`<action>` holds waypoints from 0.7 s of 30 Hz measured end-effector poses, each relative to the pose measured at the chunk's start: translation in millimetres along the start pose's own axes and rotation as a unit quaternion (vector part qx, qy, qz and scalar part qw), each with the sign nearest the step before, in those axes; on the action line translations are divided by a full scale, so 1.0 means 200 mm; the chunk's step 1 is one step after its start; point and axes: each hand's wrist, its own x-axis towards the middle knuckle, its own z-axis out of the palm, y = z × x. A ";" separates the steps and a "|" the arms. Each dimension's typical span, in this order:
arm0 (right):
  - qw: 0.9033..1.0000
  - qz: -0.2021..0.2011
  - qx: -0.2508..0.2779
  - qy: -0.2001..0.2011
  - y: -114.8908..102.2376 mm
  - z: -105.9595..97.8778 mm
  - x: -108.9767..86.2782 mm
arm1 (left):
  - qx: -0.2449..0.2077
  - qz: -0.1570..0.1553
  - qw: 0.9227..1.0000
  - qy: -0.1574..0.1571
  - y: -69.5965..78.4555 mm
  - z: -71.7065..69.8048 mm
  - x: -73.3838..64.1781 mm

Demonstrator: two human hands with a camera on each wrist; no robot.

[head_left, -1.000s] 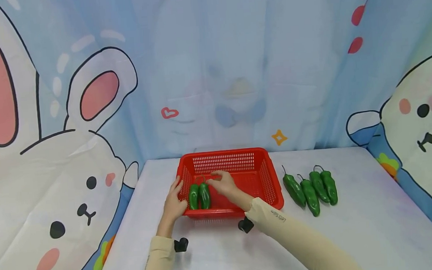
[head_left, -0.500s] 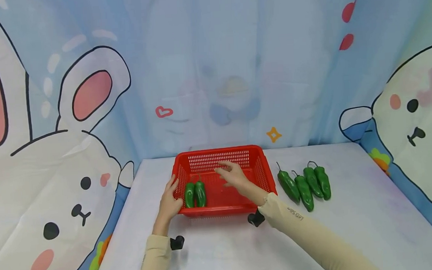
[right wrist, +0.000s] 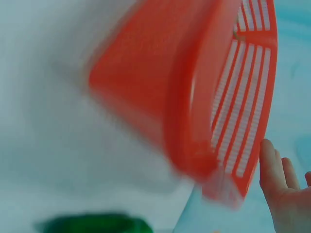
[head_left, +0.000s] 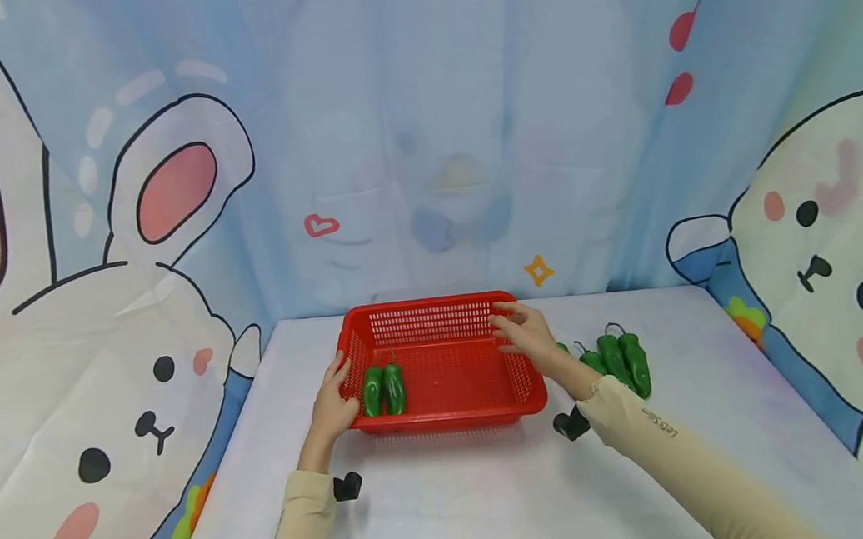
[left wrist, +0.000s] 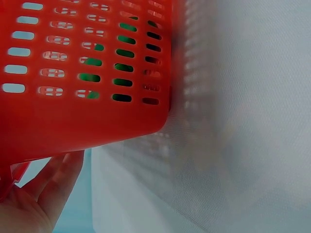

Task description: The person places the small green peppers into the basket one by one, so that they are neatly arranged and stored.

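A red plastic basket [head_left: 450,373] with slotted walls stands on the white table. Two green peppers lie side by side at its left end; the right one of them [head_left: 394,388] shows its stem. My left hand [head_left: 330,408] holds the basket's left side near the front corner, with fingers along the outer wall. In the left wrist view the fingers [left wrist: 60,187] are fairly straight and the thumb is hidden. My right hand [head_left: 530,338] hovers above the basket's right end with fingers spread, holding nothing.
To the right of the basket, several more green peppers [head_left: 636,364] lie on the white tablecloth [head_left: 719,408], partly covered by my right forearm. A cartoon-printed curtain [head_left: 407,137] hangs behind the table's far edge.
My right hand has drawn away from the peppers inside the basket and moved right, across to its right end. My left hand stays at the basket's left side. The head view has shifted slightly.
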 end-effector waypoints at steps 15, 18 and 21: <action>0.994 -0.005 -0.073 0.081 0.15 -0.51 -0.03 | 0.004 0.000 1.000 -0.003 0.03 -0.03 -0.01; 0.991 0.012 -0.096 0.095 0.21 -0.58 -0.05 | 0.002 -0.002 1.000 -0.005 0.03 -0.02 -0.01; 0.987 0.014 -0.116 0.107 0.26 -0.65 -0.07 | 0.001 -0.001 1.000 -0.007 0.03 -0.02 -0.02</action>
